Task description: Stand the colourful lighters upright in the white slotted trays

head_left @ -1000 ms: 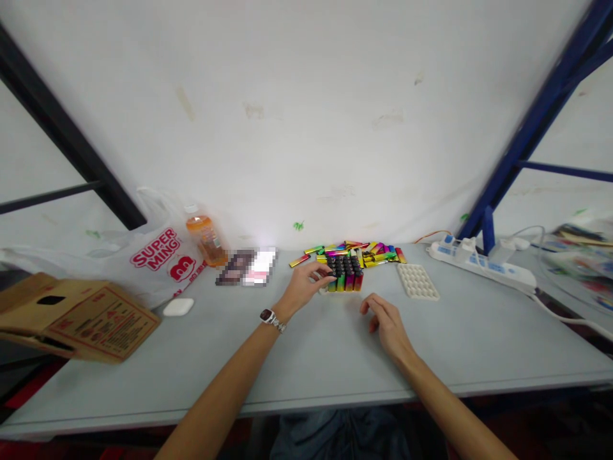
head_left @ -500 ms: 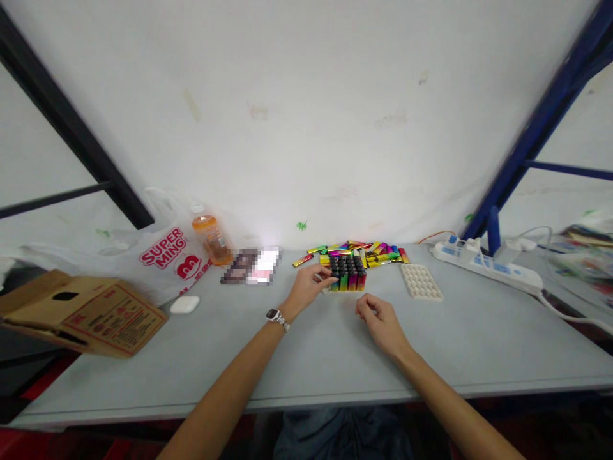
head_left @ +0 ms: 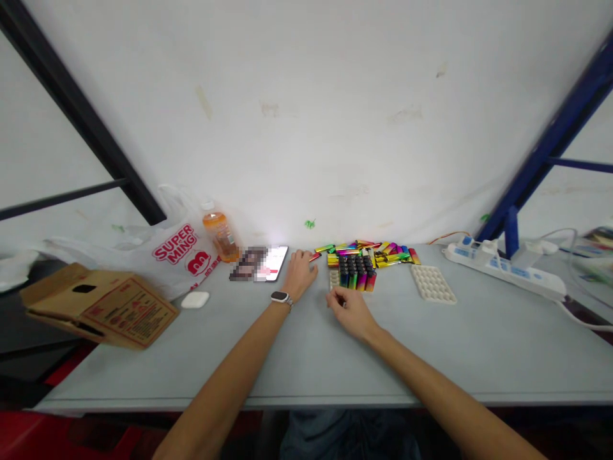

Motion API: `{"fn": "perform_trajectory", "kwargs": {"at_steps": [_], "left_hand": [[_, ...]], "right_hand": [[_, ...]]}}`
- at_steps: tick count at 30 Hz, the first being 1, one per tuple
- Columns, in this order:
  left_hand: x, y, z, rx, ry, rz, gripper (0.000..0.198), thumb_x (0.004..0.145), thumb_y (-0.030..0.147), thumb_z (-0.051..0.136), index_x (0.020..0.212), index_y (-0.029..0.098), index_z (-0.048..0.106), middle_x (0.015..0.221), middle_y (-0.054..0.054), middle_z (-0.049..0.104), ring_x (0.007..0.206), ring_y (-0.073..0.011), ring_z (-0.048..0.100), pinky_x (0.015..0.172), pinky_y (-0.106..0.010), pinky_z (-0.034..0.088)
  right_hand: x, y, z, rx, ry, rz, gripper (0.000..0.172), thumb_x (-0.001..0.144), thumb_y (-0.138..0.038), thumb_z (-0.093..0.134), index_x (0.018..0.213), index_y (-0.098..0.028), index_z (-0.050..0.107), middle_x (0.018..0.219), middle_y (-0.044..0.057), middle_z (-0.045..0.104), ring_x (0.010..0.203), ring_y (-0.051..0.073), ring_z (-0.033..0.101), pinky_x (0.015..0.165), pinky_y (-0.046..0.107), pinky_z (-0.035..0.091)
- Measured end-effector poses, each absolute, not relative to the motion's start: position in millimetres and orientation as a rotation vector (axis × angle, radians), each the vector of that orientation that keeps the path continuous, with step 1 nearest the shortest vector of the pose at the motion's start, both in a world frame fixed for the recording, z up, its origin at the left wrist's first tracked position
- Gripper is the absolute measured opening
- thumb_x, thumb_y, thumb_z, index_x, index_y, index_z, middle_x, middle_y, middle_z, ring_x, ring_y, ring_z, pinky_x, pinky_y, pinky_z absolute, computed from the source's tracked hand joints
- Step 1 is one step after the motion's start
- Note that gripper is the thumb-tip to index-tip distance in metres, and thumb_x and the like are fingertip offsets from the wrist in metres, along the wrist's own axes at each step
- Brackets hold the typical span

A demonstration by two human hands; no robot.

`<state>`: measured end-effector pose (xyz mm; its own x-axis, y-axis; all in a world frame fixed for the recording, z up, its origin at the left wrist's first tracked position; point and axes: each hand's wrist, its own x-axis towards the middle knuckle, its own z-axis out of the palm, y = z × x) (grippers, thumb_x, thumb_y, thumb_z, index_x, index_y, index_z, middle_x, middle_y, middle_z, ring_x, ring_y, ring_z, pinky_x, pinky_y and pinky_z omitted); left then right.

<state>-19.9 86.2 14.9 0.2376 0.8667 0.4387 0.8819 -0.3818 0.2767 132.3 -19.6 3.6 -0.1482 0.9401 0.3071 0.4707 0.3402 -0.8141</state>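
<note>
My left hand [head_left: 299,271], with a watch on its wrist, lies on the table with its fingers closed over the left end of a loose red lighter [head_left: 315,257]. A white tray [head_left: 334,276] holds upright rainbow lighters [head_left: 355,275] just right of that hand. My right hand [head_left: 347,310] rests in front of the tray, fingers curled in a pinch; what they hold is too small to make out. Behind the tray lies a pile of loose shiny lighters [head_left: 378,251]. An unfilled white grid tray [head_left: 433,283] lies to the right.
A phone [head_left: 268,263], an orange drink bottle [head_left: 219,234], a white plastic bag [head_left: 167,252], a white earbud case [head_left: 195,299] and a cardboard box [head_left: 105,306] sit on the left. A power strip [head_left: 502,268] with cables lies at the right, by a blue frame post [head_left: 512,233].
My left hand has left the filled tray's side and moved left onto the loose red lighter. My right hand has moved left and closer to the tray. The view has shifted slightly.
</note>
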Motion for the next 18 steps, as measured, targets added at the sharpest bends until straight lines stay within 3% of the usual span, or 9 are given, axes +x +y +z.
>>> {"fn": "perform_trajectory", "kwargs": {"at_steps": [3, 8, 14, 18], "left_hand": [[-14.3, 97.3, 16.3, -2.384, -1.812, -0.527, 0.026, 0.086, 0.024, 0.052, 0.108, 0.011, 0.057, 0.110, -0.016, 0.057, 0.109, -0.0299, 0.051, 0.091, -0.043, 0.043], [-1.3, 100.8, 21.7, -2.387, -1.879, -0.412, 0.023, 0.085, 0.014, 0.046, 0.106, 0.010, 0.056, 0.112, -0.018, 0.058, 0.109, -0.0292, 0.053, 0.089, -0.040, 0.044], [-4.3, 83.8, 29.7, -2.443, -1.861, -0.470, 0.021, 0.087, 0.012, 0.043, 0.105, 0.014, 0.053, 0.108, -0.015, 0.062, 0.099, -0.0244, 0.060, 0.083, -0.033, 0.046], [-11.5, 53.6, 27.1, -2.563, -1.911, -0.827, 0.015, 0.096, 0.024, 0.039, 0.106, 0.018, 0.047, 0.088, -0.009, 0.066, 0.082, -0.0227, 0.065, 0.072, -0.031, 0.046]], "right_hand": [[129.1, -15.7, -2.3, -1.252, -1.757, 0.714, 0.027, 0.086, -0.029, 0.048, 0.062, -0.018, 0.052, 0.056, -0.004, 0.045, 0.055, 0.011, 0.042, 0.054, 0.024, 0.027], [131.9, -15.0, -6.4, -1.216, -1.702, 0.780, 0.028, 0.087, -0.031, 0.047, 0.064, -0.017, 0.053, 0.056, -0.004, 0.043, 0.054, 0.011, 0.041, 0.053, 0.024, 0.027], [134.7, -14.7, -6.9, -1.199, -1.669, 0.827, 0.028, 0.087, -0.031, 0.047, 0.063, -0.017, 0.053, 0.055, -0.004, 0.041, 0.054, 0.011, 0.039, 0.052, 0.024, 0.027], [134.1, -15.0, -6.3, -1.175, -1.583, 0.881, 0.026, 0.088, -0.034, 0.048, 0.068, -0.018, 0.053, 0.057, -0.004, 0.043, 0.055, 0.012, 0.041, 0.053, 0.024, 0.030]]}}
